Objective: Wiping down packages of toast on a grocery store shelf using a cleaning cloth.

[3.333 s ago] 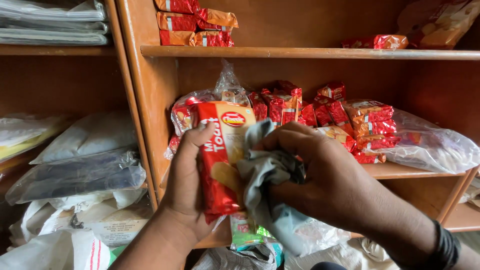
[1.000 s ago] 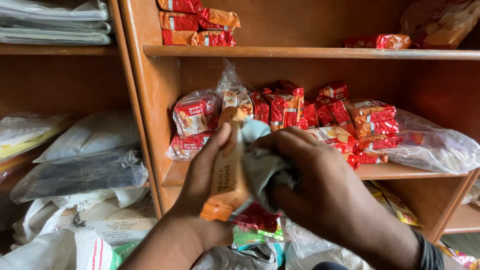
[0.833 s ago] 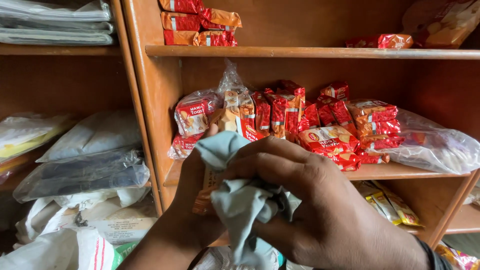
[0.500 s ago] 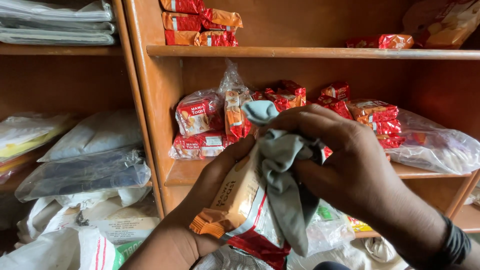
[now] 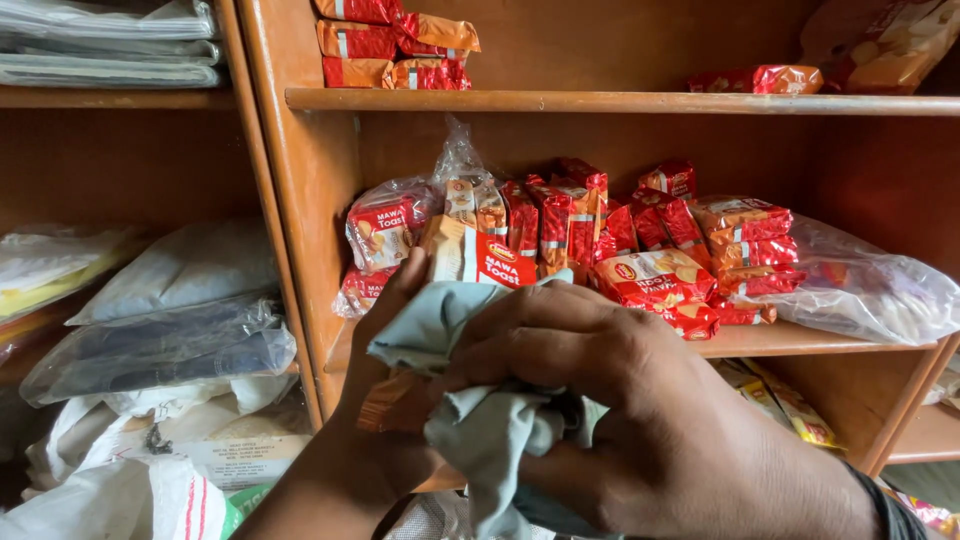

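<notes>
My left hand (image 5: pixel 385 350) holds a long red and cream packet of toast (image 5: pixel 468 255) upright in front of the wooden shelf. My right hand (image 5: pixel 650 410) presses a crumpled pale grey-green cloth (image 5: pixel 470 420) against the packet's front, covering most of it; only the packet's top end shows above the cloth. Behind my hands, more red snack packets (image 5: pixel 650 270) are piled on the middle shelf (image 5: pixel 800 345), some inside a clear plastic bag (image 5: pixel 400 225).
A clear plastic bag (image 5: pixel 880 290) lies at the shelf's right end. Orange and red packets (image 5: pixel 390 45) sit on the upper shelf (image 5: pixel 620 100). To the left, folded goods in plastic bags (image 5: pixel 170 320) fill another shelf unit, with white sacks (image 5: pixel 110 480) below.
The packet has been turned from tilted to upright, and my right hand with the cloth has slid down over its front. A second earlier the cloth was on its upper edge.
</notes>
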